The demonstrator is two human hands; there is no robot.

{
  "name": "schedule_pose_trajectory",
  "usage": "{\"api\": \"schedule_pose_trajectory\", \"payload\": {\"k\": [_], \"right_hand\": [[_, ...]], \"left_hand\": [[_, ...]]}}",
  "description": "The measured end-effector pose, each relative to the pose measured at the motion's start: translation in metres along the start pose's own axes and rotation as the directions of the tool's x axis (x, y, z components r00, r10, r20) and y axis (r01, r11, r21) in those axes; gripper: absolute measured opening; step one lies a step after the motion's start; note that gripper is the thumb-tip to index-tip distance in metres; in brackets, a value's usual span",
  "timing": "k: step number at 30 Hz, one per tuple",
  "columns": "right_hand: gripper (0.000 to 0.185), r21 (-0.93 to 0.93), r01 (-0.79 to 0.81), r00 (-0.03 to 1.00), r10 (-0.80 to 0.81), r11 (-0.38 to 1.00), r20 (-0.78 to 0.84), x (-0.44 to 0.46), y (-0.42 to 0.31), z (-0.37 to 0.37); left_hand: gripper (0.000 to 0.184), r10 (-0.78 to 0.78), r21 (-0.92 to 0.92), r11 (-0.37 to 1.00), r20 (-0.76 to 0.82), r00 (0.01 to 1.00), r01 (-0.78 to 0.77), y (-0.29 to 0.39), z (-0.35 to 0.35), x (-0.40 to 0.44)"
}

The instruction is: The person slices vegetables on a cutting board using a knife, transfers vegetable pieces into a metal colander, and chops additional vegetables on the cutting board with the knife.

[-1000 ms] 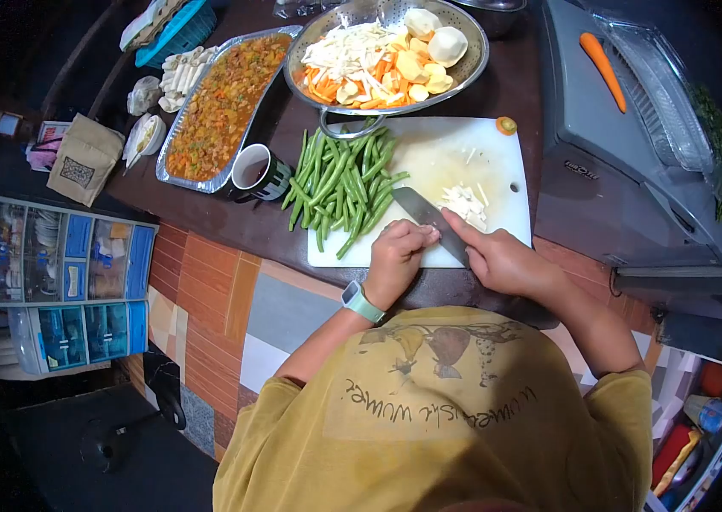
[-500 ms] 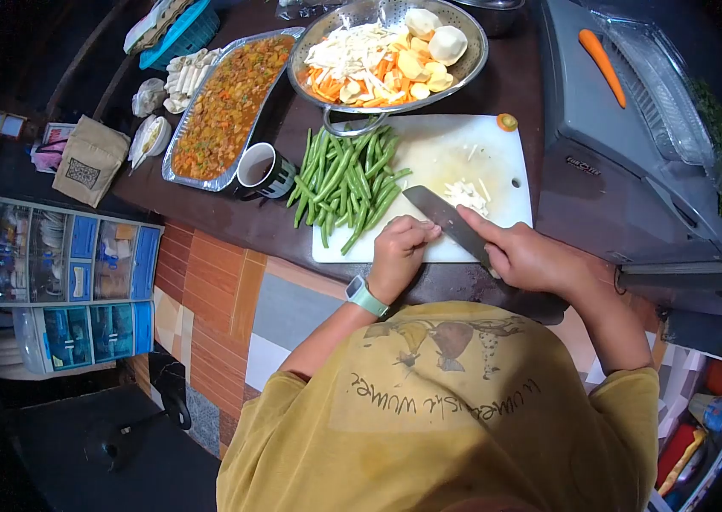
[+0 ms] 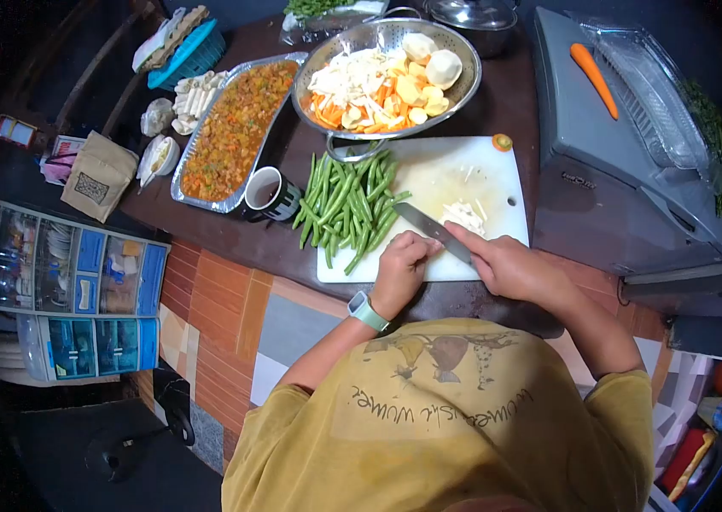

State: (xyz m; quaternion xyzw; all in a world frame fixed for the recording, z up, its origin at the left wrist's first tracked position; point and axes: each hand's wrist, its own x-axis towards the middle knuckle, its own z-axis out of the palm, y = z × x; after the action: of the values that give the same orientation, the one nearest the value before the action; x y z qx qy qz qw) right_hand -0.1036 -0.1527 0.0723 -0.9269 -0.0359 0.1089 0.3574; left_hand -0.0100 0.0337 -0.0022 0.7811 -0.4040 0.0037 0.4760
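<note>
My right hand (image 3: 510, 269) is wrapped around a kitchen knife (image 3: 431, 229), its blade slanting to the upper left over the white cutting board (image 3: 425, 270). Close to the blade, my left hand (image 3: 404, 266) is closed in a pinch; whatever sits between its fingertips is too small to make out. Chopped white pieces (image 3: 463, 218) lie on the board just beyond the knife. A pile of green beans (image 3: 346, 200) covers the board's left side. At its far right corner rests a carrot end (image 3: 503, 142).
Behind the board stands a metal colander (image 3: 470, 92) of cut vegetables. To the left are a mug (image 3: 270, 194) and a foil tray (image 3: 177, 189) of stew. A carrot (image 3: 593, 78) and a clear plastic tray (image 3: 664, 128) lie on the grey appliance (image 3: 579, 136) at right.
The view has tilted up, so the table sits lower and a lidded pot and greens show at the back. My hands and the knife keep nearly the same place over the board.
</note>
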Motion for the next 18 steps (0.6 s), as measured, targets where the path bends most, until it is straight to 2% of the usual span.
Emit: {"api": "schedule_pose_trajectory", "payload": {"k": [2, 3, 4, 6, 7, 8, 10, 13, 15, 16, 17, 18], "right_hand": [[0.061, -0.042, -0.010, 0.998, 0.008, 0.999, -0.059, -0.010, -0.009, -0.013], [0.059, -0.138, -0.015, 0.988, -0.007, 0.990, -0.154, -0.016, -0.014, -0.019], [0.057, -0.233, -0.031, 0.968, -0.029, 0.972, -0.249, -0.020, -0.015, -0.024], [0.053, -0.278, -0.084, 0.960, 0.003, 0.957, -0.281, -0.025, -0.011, -0.032], [0.051, -0.298, -0.061, 0.940, -0.046, 0.953, -0.339, -0.028, -0.007, -0.034], [0.049, -0.318, -0.040, 0.917, -0.092, 0.947, -0.389, -0.032, -0.003, -0.034], [0.044, -0.314, -0.073, 0.916, -0.061, 0.947, -0.396, -0.036, 0.001, -0.032], [0.040, -0.343, -0.080, 0.903, -0.077, 0.936, -0.422, -0.027, 0.006, -0.026], [0.036, -0.380, 0.010, 0.896, -0.177, 0.925, -0.406, -0.027, 0.005, -0.025], [0.032, -0.414, 0.057, 0.856, -0.258, 0.908, -0.449, -0.026, 0.004, -0.023], [0.032, -0.419, 0.045, 0.854, -0.252, 0.907, -0.455, -0.030, 0.002, -0.025], [0.021, -0.489, 0.028, 0.854, -0.275, 0.872, -0.442, -0.034, -0.002, -0.028]], "left_hand": [[0.014, 0.000, -0.056, 0.998, 0.013, 1.000, 0.001, 0.003, -0.003, 0.008], [0.014, -0.012, -0.119, 0.993, 0.033, 0.999, 0.016, 0.005, -0.004, 0.011], [0.015, 0.014, -0.094, 0.995, -0.011, 1.000, -0.015, 0.006, -0.005, 0.014], [0.013, 0.105, -0.044, 0.992, -0.202, 0.974, -0.116, 0.010, -0.010, 0.017], [0.012, 0.122, -0.004, 0.992, -0.277, 0.953, -0.129, 0.008, -0.012, 0.016], [0.013, 0.226, 0.082, 0.974, -0.299, 0.927, -0.211, 0.006, -0.016, 0.019], [0.016, 0.343, 0.168, 0.935, -0.223, 0.912, -0.311, 0.023, -0.023, 0.031], [0.029, 0.451, 0.178, 0.877, 0.014, 0.893, -0.446, 0.038, -0.016, 0.052], [0.033, 0.454, 0.167, 0.864, 0.146, 0.879, -0.475, 0.040, -0.004, 0.063], [0.032, 0.466, 0.182, 0.848, 0.190, 0.864, -0.497, 0.043, 0.002, 0.066], [0.031, 0.456, 0.147, 0.853, 0.255, 0.852, -0.501, 0.033, 0.009, 0.068], [0.030, 0.417, 0.094, 0.888, 0.251, 0.874, -0.451, 0.032, 0.011, 0.070]]}}
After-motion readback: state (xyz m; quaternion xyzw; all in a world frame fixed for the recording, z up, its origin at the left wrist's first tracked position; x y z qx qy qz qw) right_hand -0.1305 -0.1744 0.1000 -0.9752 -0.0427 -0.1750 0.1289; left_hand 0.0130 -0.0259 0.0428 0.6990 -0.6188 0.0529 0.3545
